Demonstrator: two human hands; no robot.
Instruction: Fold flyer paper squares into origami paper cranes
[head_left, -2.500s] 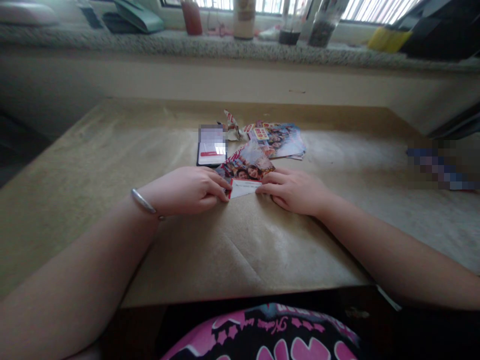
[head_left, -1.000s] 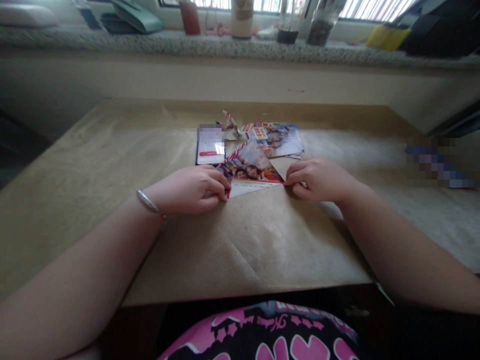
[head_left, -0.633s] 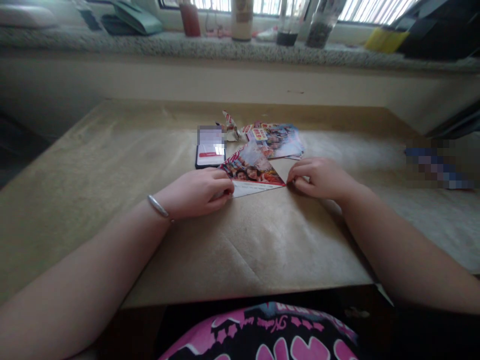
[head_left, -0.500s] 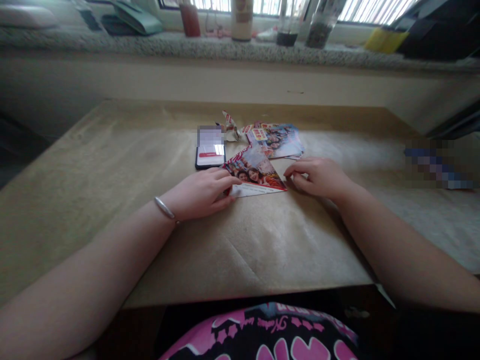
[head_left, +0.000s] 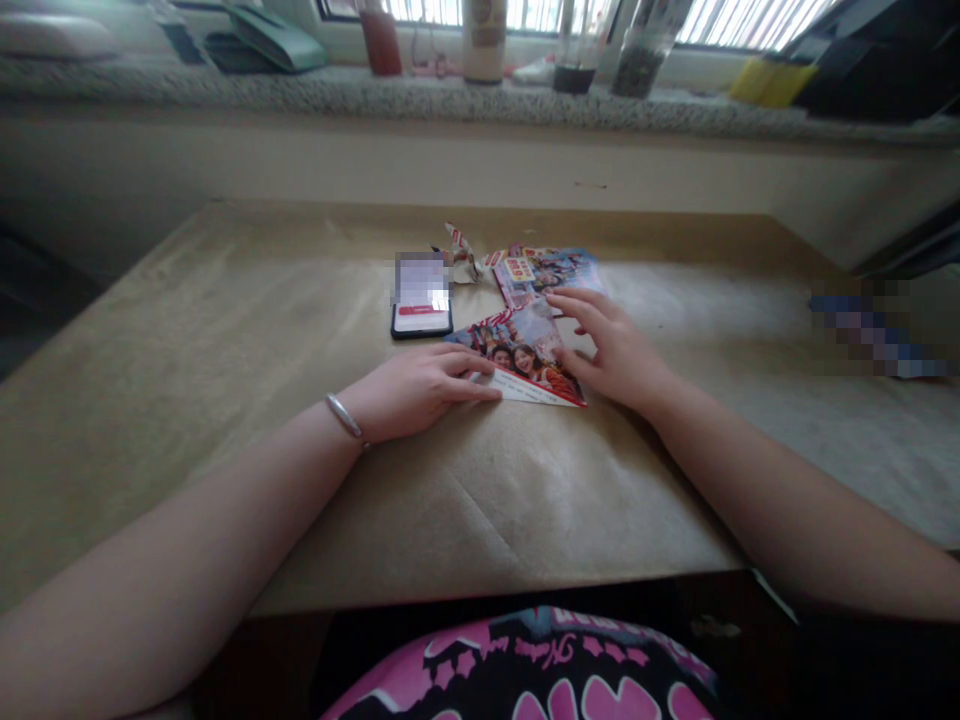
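Observation:
A printed sheet of paper [head_left: 536, 345], folded into a triangular shape, lies on the table with a photo print facing up and a white strip along its near edge. My left hand [head_left: 424, 388], a silver bangle at its wrist, rests with stretched fingers on the sheet's left near part. At the right edge of the sheet is my right hand [head_left: 611, 345], thumb and fingers spread apart, its fingertips over or touching the paper. Behind lies a stack of similar printed sheets [head_left: 544, 270], partly hidden by the right fingers.
A phone [head_left: 421, 312] lies left of the folded sheet, with a folded paper figure [head_left: 463, 262] beside it. A blurred-out blue item [head_left: 877, 335] is at the table's right. Bottles and jars [head_left: 484, 40] line the windowsill [head_left: 420, 95] beyond the table.
My right hand has moved up and left onto the sheet's right edge, and its fingers have spread. The sheet and my left hand have shifted slightly right, the sheet turning a little.

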